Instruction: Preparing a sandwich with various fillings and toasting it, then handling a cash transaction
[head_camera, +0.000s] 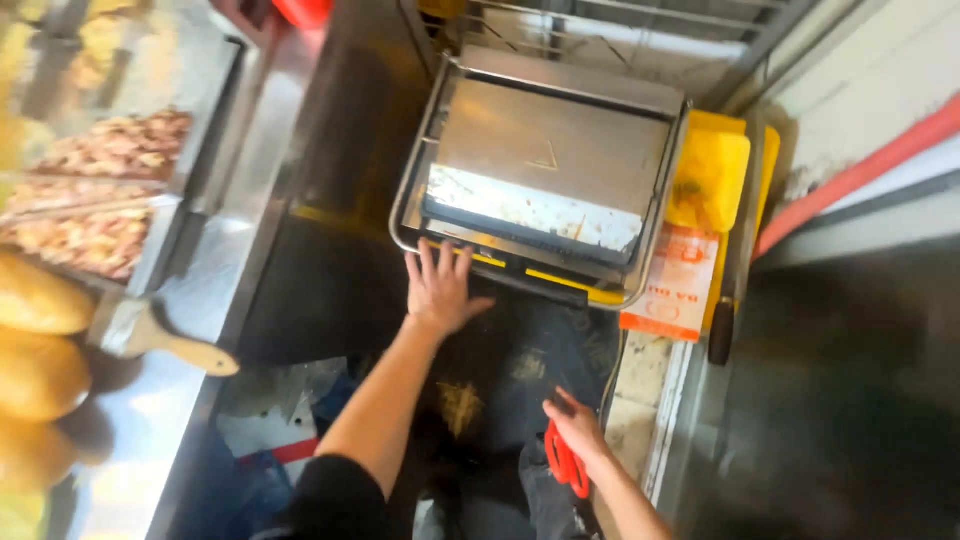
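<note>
**Hand on the press grill, red tool in the other**

Low in the frame, the right hand is closed around a red-handled tool. Above it, the left hand lies open, 5 fingers spread, flat on the front edge of the press grill at upper centre, gripping nothing. This looks like steadying the closed grill; the next move probably calls for a firm grasp on its front handle.

- left hand flat, fingers spread, touching the front edge of the metal press grill
- right hand gripping red-handled scissors
</note>
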